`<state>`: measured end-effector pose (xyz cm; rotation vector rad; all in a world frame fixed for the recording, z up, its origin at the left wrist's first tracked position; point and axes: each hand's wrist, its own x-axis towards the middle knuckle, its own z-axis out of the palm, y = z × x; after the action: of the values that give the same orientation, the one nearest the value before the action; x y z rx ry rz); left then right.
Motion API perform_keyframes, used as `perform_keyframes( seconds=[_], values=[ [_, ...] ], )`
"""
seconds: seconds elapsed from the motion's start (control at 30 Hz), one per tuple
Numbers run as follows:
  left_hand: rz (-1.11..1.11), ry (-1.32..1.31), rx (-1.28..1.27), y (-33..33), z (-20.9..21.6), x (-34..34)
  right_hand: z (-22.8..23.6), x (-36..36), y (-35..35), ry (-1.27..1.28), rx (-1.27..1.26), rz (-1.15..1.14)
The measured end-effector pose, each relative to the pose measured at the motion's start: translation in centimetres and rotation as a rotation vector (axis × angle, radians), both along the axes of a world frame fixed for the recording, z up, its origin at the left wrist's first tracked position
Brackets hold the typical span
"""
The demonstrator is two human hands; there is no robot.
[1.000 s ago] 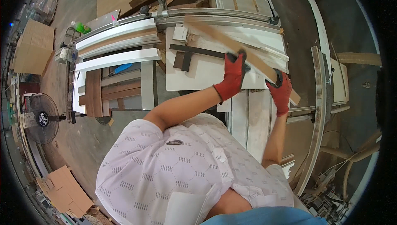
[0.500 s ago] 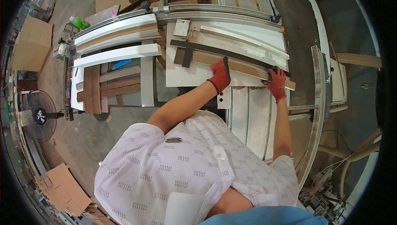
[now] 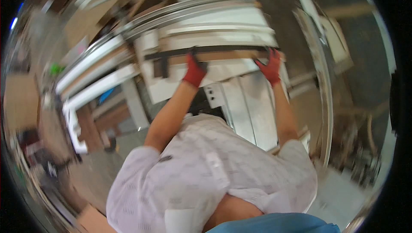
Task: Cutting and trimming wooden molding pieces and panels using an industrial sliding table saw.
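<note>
Black strip [image 3: 223, 49], tan board [image 3: 225, 56]

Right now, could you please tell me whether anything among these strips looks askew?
One short dark piece lies crosswise near the left end of the long dark strip, which looks odd because the brown strip runs lengthwise; blur hides fine damage.

2 arms [image 3: 172, 112] extended — left grip [image 3: 195, 70], right grip [image 3: 270, 68] apart.
</note>
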<state>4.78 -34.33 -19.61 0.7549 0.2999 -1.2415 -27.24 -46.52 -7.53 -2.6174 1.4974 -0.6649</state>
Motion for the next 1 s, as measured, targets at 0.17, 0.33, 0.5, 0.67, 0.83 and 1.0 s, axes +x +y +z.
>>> perform_keyframes(
  seconds=[0.17,0.33,0.5,0.67,0.83,1.0],
  values=[
    [-0.283,-0.699,0.373,4.5,13.3,-6.5,-3.6,-7.0,-4.7,0.211,0.187,-0.662],
    [-0.489,-2.441,-0.103,0.6,12.8,-5.0,-3.9,-11.5,-9.4,-0.693,0.719,-0.258],
    [-0.707,-2.514,-0.072,-0.3,11.6,-3.8,-4.4,-12.6,-11.3,-0.680,0.893,-0.445],
    [-0.707,-2.522,-0.156,0.1,11.4,-2.9,-6.5,-13.6,-12.9,-0.601,0.853,-0.536],
    [-0.688,-2.507,-0.219,0.0,11.4,-2.5,-7.4,-15.1,-13.3,-0.616,0.854,-0.623],
    [-0.544,-2.467,-0.222,1.1,11.8,-1.9,-6.4,-14.1,-12.6,-0.585,0.901,-0.523]
  ],
)
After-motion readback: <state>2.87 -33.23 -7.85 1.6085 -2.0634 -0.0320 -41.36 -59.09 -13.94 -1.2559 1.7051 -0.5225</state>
